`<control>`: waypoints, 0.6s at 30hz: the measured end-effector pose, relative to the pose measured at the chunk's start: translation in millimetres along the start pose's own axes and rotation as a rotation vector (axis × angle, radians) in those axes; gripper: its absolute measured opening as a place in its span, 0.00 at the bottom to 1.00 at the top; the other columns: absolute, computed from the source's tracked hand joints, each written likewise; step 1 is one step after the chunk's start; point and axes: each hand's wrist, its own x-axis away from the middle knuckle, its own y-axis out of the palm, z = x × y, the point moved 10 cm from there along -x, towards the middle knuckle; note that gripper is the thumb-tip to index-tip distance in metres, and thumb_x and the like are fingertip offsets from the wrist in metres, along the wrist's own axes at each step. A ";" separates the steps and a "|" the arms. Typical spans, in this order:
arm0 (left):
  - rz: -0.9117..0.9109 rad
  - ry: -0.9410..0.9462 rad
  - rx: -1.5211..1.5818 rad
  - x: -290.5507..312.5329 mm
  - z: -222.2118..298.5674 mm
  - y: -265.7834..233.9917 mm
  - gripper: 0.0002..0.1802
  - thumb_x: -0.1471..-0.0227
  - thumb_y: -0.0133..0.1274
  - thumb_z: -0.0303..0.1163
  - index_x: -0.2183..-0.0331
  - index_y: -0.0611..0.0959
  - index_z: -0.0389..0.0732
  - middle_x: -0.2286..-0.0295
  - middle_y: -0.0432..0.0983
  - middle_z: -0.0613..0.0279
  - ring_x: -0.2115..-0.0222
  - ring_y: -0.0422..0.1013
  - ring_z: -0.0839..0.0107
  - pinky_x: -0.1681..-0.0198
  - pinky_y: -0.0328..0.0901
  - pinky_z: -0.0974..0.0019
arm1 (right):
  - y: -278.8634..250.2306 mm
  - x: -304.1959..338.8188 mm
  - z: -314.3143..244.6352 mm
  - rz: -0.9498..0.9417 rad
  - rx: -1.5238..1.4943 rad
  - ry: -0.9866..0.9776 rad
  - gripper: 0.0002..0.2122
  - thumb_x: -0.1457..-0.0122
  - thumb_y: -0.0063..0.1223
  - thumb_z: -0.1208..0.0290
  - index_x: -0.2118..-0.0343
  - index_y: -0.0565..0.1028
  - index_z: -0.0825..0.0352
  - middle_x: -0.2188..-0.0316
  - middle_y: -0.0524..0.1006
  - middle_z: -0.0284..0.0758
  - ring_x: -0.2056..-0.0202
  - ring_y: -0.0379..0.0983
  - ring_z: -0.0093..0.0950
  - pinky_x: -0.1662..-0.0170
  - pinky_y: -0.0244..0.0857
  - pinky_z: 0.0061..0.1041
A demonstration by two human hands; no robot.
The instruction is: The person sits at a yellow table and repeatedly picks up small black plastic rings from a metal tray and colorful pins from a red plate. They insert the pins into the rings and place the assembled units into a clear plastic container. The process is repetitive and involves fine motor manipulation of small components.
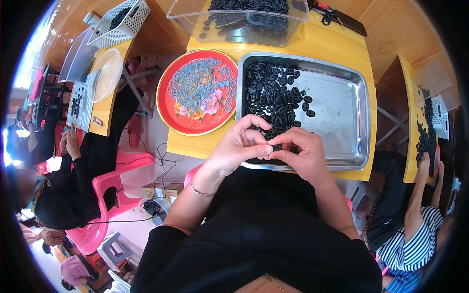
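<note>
Above the near edge of the steel tray on the worktop, the small black piece lies between both hands, long axis roughly left-right: left hand pinching its left end, right hand its right; neither nearer.

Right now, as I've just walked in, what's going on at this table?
A person is holding a small black piece between the fingertips of the left hand and right hand, above the near edge of a metal tray. More black pieces are heaped in that tray's left part. Beside it, a round red tray holds many little grey pieces. A clear bin beyond has more black pieces.
</note>
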 end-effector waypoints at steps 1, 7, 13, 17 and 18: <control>0.005 0.004 0.002 -0.2 1.2 -0.5 0.22 0.58 0.57 0.20 0.60 0.67 0.38 0.79 0.73 0.65 0.78 0.70 0.80 0.73 0.64 0.79 | 0.6 -0.3 2.3 0.001 -0.031 0.017 0.11 0.60 0.64 0.74 0.71 0.77 0.65 0.83 0.70 0.29 0.81 0.65 0.17 0.78 0.58 0.16; 0.005 0.014 -0.028 -3.2 10.2 -0.2 0.22 0.58 0.57 0.20 0.60 0.67 0.38 0.79 0.73 0.66 0.78 0.70 0.80 0.73 0.64 0.79 | 2.5 -5.3 11.2 -0.019 -0.153 0.036 0.12 0.61 0.64 0.75 0.70 0.77 0.65 0.81 0.70 0.28 0.81 0.64 0.15 0.78 0.56 0.14; -0.047 0.002 -0.061 -13.0 17.3 8.6 0.20 0.58 0.56 0.20 0.61 0.68 0.37 0.79 0.73 0.65 0.77 0.70 0.80 0.72 0.65 0.79 | -7.6 -6.3 8.7 0.010 -0.087 0.018 0.13 0.61 0.63 0.79 0.68 0.76 0.66 0.78 0.70 0.28 0.78 0.65 0.14 0.76 0.57 0.13; -0.107 0.044 -0.152 -34.7 45.4 21.5 0.16 0.57 0.54 0.19 0.64 0.70 0.37 0.76 0.74 0.63 0.74 0.71 0.79 0.69 0.66 0.76 | -20.8 -10.0 5.1 0.145 -0.310 0.037 0.19 0.58 0.60 0.81 0.60 0.72 0.67 0.77 0.71 0.30 0.76 0.68 0.17 0.72 0.63 0.16; -0.087 0.129 -0.213 -44.7 66.8 25.4 0.14 0.57 0.55 0.19 0.66 0.71 0.38 0.76 0.74 0.64 0.74 0.70 0.79 0.69 0.66 0.76 | -25.4 -11.3 3.7 0.192 -0.405 0.046 0.20 0.57 0.59 0.82 0.58 0.71 0.68 0.75 0.72 0.31 0.75 0.68 0.17 0.70 0.64 0.16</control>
